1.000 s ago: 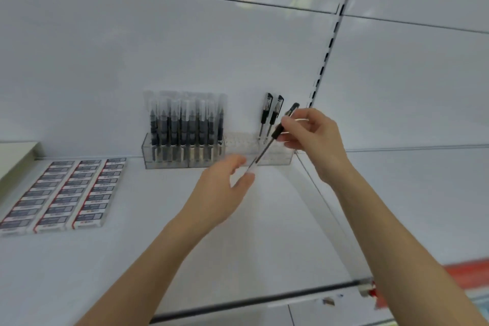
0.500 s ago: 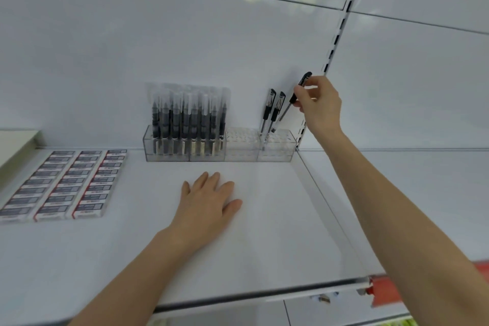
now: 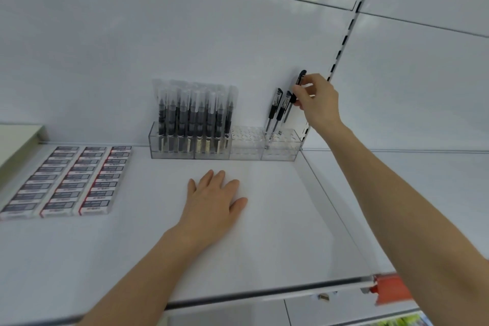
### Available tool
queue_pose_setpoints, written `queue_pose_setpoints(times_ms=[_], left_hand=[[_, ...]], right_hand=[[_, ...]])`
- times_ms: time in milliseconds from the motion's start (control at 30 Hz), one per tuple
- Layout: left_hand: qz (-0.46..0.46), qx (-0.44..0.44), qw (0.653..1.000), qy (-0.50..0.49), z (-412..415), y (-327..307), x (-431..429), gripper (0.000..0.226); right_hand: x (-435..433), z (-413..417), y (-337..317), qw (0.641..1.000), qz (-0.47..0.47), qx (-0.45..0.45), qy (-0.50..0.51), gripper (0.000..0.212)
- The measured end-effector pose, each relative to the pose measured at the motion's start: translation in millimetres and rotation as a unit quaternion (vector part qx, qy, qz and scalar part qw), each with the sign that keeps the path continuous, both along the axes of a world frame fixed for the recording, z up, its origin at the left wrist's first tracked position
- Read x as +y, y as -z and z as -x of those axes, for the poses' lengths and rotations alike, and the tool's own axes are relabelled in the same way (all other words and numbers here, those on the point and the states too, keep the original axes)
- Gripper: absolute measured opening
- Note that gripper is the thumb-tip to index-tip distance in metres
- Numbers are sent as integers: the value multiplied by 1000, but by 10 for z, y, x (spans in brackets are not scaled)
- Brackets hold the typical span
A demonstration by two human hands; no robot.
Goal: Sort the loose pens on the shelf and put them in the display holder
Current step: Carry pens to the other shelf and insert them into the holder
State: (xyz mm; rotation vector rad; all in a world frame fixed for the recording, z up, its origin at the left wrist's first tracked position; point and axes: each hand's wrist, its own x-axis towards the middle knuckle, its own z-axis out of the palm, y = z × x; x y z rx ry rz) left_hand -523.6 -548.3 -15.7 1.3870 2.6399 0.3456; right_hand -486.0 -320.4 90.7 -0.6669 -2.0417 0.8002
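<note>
A clear display holder (image 3: pixel 246 151) stands at the back of the white shelf (image 3: pixel 277 233). Its left half is full of packaged black pens (image 3: pixel 194 111); two black-capped pens (image 3: pixel 276 106) stand in its right end. My right hand (image 3: pixel 316 99) pinches the cap end of a third black pen (image 3: pixel 300 79), held nearly upright just right of those two, its clear barrel pointing down into the holder's right end. My left hand (image 3: pixel 214 198) lies flat, palm down, on the shelf in front of the holder, holding nothing.
Three rows of boxed erasers (image 3: pixel 68 180) lie on the shelf's left side. A clear divider (image 3: pixel 330 201) bounds the shelf on the right, with a slotted upright (image 3: pixel 344 42) behind it. A red tag (image 3: pixel 391 288) sits at the front rail.
My left hand let go of the pen tip and settled flat on the shelf. My right hand carried the pen up and back, tipping it upright over the holder's right end.
</note>
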Motion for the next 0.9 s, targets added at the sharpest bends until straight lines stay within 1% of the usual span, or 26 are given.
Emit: queue_pose_setpoints(times_ms=[133, 267, 500, 567, 667, 700, 800, 900], left_hand=[[5, 10, 1000, 0, -5, 2, 7, 47], [0, 3, 1000, 4, 1, -16, 3, 48], [-2, 0, 1000, 6, 15, 3, 3, 47], [-4, 3, 1000, 8, 15, 4, 4, 47], [-3, -5, 1000, 14, 13, 1, 4, 46], [-2, -7, 1000, 18, 11, -6, 4, 45], [-1, 7, 999, 37, -16, -17, 8, 43], [11, 2, 998, 62, -65, -18, -18, 42]], right_hand=[[-1, 23, 113, 1000, -7, -16, 10, 21], [-6, 36, 272, 998, 32, -58, 5, 22], [-100, 51, 277, 997, 35, -70, 16, 24], [-138, -2, 302, 993, 34, -108, 31, 30], [-240, -200, 395, 973, 2, -228, 34, 46], [-296, -297, 422, 967, -8, -252, 35, 49], [-471, -654, 508, 960, -23, -272, 56, 49], [-605, -1091, 598, 957, -5, -277, 86, 49]])
